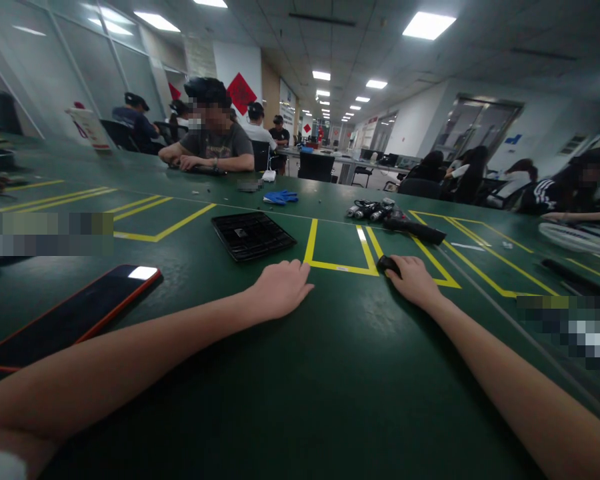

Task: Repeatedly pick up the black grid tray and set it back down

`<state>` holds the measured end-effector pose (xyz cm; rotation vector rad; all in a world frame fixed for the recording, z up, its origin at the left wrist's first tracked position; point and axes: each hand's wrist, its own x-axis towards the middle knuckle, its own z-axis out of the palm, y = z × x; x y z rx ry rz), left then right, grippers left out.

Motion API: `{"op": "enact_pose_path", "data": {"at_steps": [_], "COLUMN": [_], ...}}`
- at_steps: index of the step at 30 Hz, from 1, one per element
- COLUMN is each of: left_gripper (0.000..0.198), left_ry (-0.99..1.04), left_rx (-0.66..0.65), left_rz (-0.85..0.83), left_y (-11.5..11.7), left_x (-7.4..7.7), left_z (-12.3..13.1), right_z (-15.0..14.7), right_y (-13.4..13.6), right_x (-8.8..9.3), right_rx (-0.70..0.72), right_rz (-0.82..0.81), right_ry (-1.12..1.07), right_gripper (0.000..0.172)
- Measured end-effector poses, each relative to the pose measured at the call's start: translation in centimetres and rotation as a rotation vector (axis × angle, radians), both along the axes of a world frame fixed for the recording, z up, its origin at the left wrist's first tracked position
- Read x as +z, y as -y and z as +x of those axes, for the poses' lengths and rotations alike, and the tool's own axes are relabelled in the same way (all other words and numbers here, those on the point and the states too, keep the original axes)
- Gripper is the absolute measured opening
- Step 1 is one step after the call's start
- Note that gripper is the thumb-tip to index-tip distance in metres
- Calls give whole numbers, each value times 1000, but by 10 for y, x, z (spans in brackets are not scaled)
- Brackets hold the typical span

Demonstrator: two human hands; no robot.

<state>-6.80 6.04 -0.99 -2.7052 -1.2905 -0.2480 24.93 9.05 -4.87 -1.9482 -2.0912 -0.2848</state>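
My left hand (281,288) rests palm down on the green table (330,387), by the lower left corner of a yellow tape outline (343,268). Its thumb is apart from the fingers, and nothing shows in it. My right hand (414,280) is closed around a small black computer mouse (389,265) at the lower right corner of that outline. The fingers partly cover the mouse. Just beyond my left hand lies a black ribbed plastic panel (253,235).
A phone with an orange edge (75,313) lies at the left. Farther back are a blue glove (280,197), a bundle of black cables (373,209) and a black cylindrical thing (415,231). Across the table sits a person (215,133); other people sit around the room.
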Motion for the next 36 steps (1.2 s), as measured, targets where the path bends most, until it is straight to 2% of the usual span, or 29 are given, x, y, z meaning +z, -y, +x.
{"op": "enact_pose_path", "data": {"at_steps": [3, 5, 7, 10, 12, 14, 16, 19, 23, 25, 28, 31, 36], "left_gripper": [24, 18, 12, 8, 13, 18, 20, 23, 30, 32, 36, 40, 37], "left_ry": [-41, 28, 230, 740, 956, 785, 675, 497, 274, 125, -11, 115, 459], "left_rx": [-14, -20, 47, 209, 328, 500, 565, 606, 614, 598, 599, 530, 209], "left_rz": [-102, -207, -404, -676, -605, -364, -283, -263, -335, -337, -229, -157, -221], "left_y": [-10, -15, -23, -51, -75, -99, -119, -138, -150, -151, -142, -121, -71], "left_x": [-1, 2, 10, 28, 40, 49, 51, 45, 34, 31, 25, 15, -2], "left_z": [-6, -8, -11, -24, -42, -64, -85, -108, -119, -117, -104, -74, -9], "right_z": [0, -1, -1, -1, 0, 0, 0, -1, 0, 2, -6, -33, -91], "right_y": [1, 1, 1, 1, 0, -1, -1, -1, -2, -4, -5, 2, 26], "right_x": [0, 0, 0, -1, -1, -1, -1, 0, -1, -1, 1, 4, 4], "right_rx": [0, -6, -6, 2, 6, 3, -5, -14, -15, -15, -29, 66, 377], "right_rz": [0, -2, 2, 10, 10, 10, 6, 2, 7, 12, -9, -48, -129], "right_ry": [-7, -10, -15, -27, -31, -36, -39, -28, -17, -47, -224, -488, -1045], "right_gripper": [47, 47, 46, 45, 45, 45, 45, 45, 45, 44, 44, 48, 49]}}
